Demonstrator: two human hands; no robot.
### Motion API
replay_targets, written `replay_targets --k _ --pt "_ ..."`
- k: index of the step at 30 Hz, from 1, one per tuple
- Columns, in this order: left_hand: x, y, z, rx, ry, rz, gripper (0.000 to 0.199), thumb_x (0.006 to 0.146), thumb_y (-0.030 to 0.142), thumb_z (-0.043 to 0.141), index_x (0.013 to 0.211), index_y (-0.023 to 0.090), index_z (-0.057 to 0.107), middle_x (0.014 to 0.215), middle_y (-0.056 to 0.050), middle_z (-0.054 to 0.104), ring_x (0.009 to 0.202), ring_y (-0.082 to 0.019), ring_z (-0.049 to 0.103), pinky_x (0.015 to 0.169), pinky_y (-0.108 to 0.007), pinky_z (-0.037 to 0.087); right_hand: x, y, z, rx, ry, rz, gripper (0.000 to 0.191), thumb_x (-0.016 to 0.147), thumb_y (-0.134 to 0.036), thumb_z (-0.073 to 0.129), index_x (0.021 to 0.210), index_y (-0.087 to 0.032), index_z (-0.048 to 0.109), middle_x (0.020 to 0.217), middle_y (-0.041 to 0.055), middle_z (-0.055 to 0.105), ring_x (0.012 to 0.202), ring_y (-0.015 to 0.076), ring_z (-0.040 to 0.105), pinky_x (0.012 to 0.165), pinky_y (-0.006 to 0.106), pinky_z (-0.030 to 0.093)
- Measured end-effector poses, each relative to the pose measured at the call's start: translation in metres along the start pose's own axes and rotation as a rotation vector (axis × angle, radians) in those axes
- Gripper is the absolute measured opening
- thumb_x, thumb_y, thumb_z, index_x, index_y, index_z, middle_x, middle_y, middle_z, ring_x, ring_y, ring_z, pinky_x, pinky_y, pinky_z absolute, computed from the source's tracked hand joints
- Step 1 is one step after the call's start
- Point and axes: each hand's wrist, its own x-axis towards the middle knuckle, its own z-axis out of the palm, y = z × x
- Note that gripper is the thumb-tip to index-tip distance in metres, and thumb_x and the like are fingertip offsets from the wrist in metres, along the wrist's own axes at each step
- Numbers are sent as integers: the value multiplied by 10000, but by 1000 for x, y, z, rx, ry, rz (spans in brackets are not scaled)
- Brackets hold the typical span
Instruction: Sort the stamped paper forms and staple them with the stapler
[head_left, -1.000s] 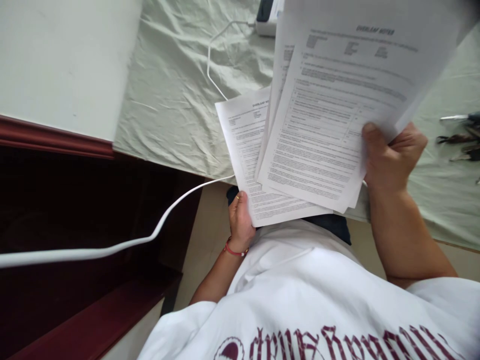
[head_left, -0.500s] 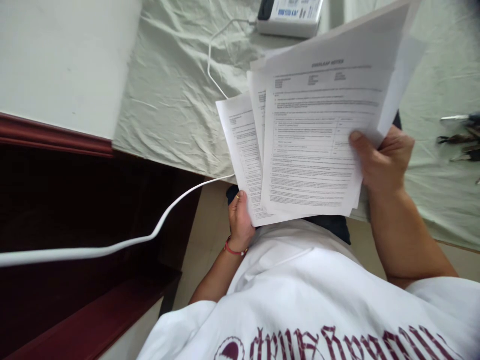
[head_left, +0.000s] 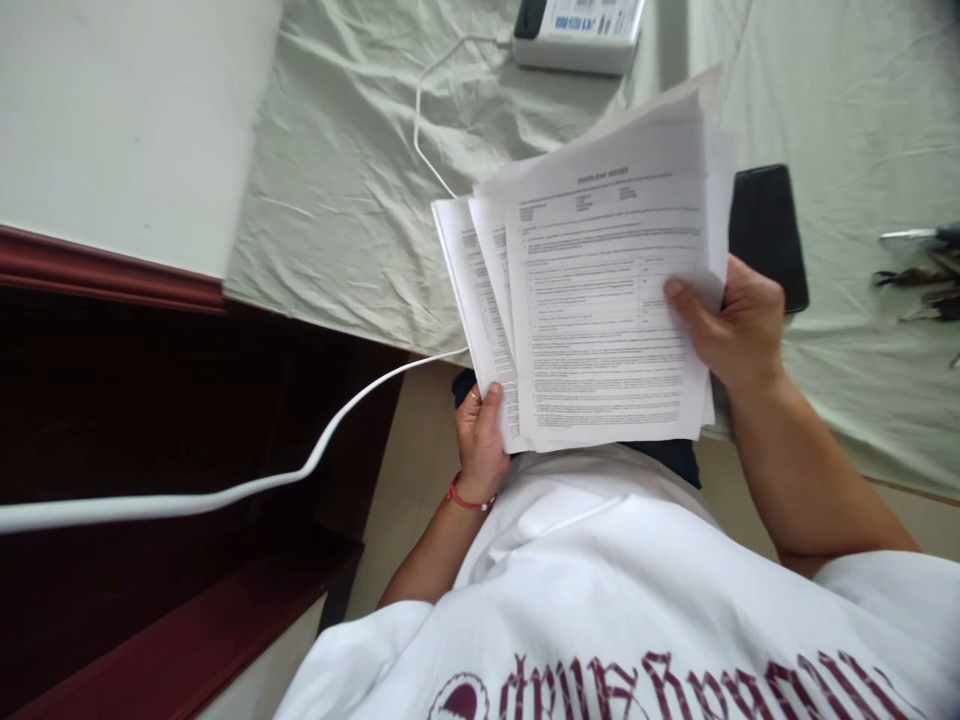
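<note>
Printed paper sheets [head_left: 600, 370] are held up above my lap, fanned into overlapping layers. My left hand [head_left: 481, 435] is closed on the lower left corner of the rear sheets [head_left: 469, 300], its thumb lying on top. At the right edge, my right hand [head_left: 739, 325] grips the front sheets, thumb on the printed face and fingers hidden behind. The front page carries a heading, a table and dense lines of text; the small print is too blurred to read. Just behind my right hand lies a black phone [head_left: 769, 235], partly covered by the hand and paper.
A pale green cloth [head_left: 337, 200] covers the surface ahead. On it are a white power bank [head_left: 577, 45] with a white cable [head_left: 330, 440] running past the papers to the left, and a bunch of keys [head_left: 934, 280] at right. A dark red wooden edge [head_left: 112, 270] borders the left.
My right hand has moved left and the front sheets have come down and left, closer over the rear ones. The black phone is now uncovered. My left hand stays nearly in place.
</note>
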Motion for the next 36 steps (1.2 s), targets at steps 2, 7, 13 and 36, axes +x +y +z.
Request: replay_targets --k 2,7,13,36 --pt "0 0 1 17 5 4 408 765 493 889 1042 204 810 1061 -73 822 1035 -240 769 981 -351 582 1 2 0 -85 7 -38 230 896 -432 732 973 -217 760 785 -2 637 661 143 522 598 303 457" --pt "1 -1 -1 33 -2 1 425 756 497 897 1043 198 804 1054 -73 822 1001 -235 774 964 -360 591 4 9 -1 -105 21 -57 209 856 -423 763 997 -269 770 858 6 684 736 191 615 713 379 569" --pt "3 -4 -3 28 -12 0 409 751 488 903 1009 189 797 1024 -67 825 934 -227 783 917 -354 605 3 8 1 -18 -63 40 262 818 -402 817 1043 -280 759 857 -24 740 741 189 675 691 356 598" --pt "5 -2 -2 -22 85 45 406 838 550 792 1037 197 821 1131 -71 811 1097 -249 745 998 -345 563 11 4 4 377 155 -27 384 747 -405 882 1075 -224 803 1026 71 797 868 238 722 818 426 593"
